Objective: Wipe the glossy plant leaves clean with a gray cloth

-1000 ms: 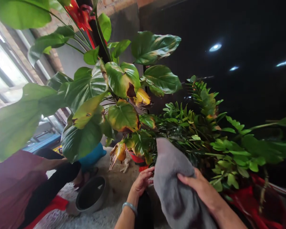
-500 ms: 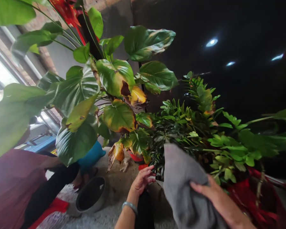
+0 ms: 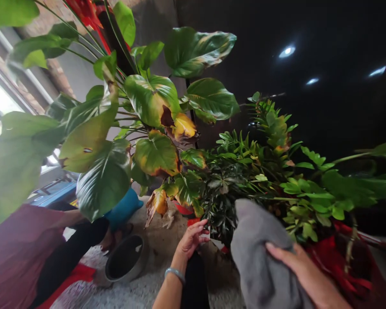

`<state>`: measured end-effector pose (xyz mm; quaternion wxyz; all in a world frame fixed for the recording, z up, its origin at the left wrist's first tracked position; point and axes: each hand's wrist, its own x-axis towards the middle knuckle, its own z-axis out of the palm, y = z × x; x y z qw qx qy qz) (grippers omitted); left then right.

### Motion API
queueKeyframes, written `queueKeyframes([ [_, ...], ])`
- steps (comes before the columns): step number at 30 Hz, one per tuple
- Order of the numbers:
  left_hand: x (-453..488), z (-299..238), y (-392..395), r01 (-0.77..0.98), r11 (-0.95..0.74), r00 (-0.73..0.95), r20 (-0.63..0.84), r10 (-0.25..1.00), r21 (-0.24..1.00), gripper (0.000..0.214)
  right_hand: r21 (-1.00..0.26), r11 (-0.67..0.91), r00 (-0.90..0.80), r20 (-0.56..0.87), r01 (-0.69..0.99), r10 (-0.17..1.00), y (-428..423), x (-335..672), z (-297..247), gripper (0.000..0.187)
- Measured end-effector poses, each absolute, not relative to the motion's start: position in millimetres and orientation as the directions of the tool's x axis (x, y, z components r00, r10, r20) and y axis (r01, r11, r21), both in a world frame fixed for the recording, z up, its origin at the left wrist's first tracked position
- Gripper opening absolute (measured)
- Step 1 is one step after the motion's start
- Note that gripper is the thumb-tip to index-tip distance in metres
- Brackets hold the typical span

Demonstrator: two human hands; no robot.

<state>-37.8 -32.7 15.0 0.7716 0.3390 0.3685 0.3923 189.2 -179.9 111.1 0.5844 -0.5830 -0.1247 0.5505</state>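
Note:
A grey cloth [image 3: 260, 253] hangs from my right hand [image 3: 299, 262], its thumb pressed over the fabric and the fingers behind it. The upper end of the cloth stands up in front of the low, dark-leaved plant [image 3: 223, 189]. My left hand [image 3: 193, 238], with a pale bangle on the wrist, is held up beside that plant's lower leaves. Its fingers are curved and apart, with nothing seen in them. I cannot tell whether the fingertips touch the leaves.
A large-leaved plant [image 3: 154, 94] with yellow and brown-edged leaves rises at left. A dark bucket [image 3: 125, 259] stands on the floor. Another person in a maroon top [image 3: 16, 253] is at far left. Red wrapping [image 3: 334, 262] surrounds a pot at lower right. A dark glossy wall [image 3: 324, 43] lies behind.
My right hand and the grey cloth have moved a little to the right, uncovering more of the dark-leaved plant. My left hand has barely moved. At left, large leaves have swayed.

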Motion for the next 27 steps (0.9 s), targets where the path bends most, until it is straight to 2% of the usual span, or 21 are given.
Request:
queueKeyframes([
  [3,-34,16,-33,-0.362,0.465,0.414,-0.308,0.857,0.808,0.040,-0.793,-0.120,0.467,-0.465,-0.597,0.752,-159,210,146,0.039],
  [5,-32,15,-34,-0.358,0.461,0.412,-0.306,0.858,0.812,0.040,-0.734,-0.081,0.429,-0.478,-0.675,0.766,-143,211,151,0.031],
  [7,-30,14,-33,-0.350,0.456,0.416,-0.301,0.858,0.818,0.041,-0.655,-0.166,0.315,-0.550,-0.737,0.774,-137,203,137,0.028],
  [10,-30,12,-32,-0.351,0.462,0.415,-0.307,0.856,0.814,0.041,-0.535,-0.354,0.129,-0.669,-0.767,0.732,-151,183,96,0.036],
  [13,-29,12,-31,-0.376,0.466,0.371,-0.331,0.868,0.801,0.043,-0.516,-0.412,0.088,-0.696,-0.751,0.712,-174,175,76,0.041],
  [16,-28,12,-30,-0.385,0.455,0.295,-0.361,0.885,0.803,0.044,-0.569,-0.331,0.192,-0.671,-0.752,0.716,-178,182,101,0.045],
  [19,-25,9,-29,-0.410,0.424,0.208,-0.369,0.906,0.808,0.038,-0.594,-0.157,0.314,-0.609,-0.789,0.728,-158,190,141,0.042],
  [21,-22,7,-28,-0.419,0.410,0.184,-0.366,0.912,0.811,0.036,-0.561,-0.115,0.295,-0.587,-0.820,0.754,-143,188,152,0.035],
  [24,-20,6,-27,-0.416,0.411,0.192,-0.363,0.912,0.811,0.043,-0.479,-0.286,0.098,-0.629,-0.830,0.771,-138,171,131,0.026],
  [27,-20,8,-29,-0.417,0.422,0.208,-0.368,0.906,0.805,0.055,-0.512,-0.451,0.001,-0.661,-0.732,0.750,-158,150,92,0.029],
])
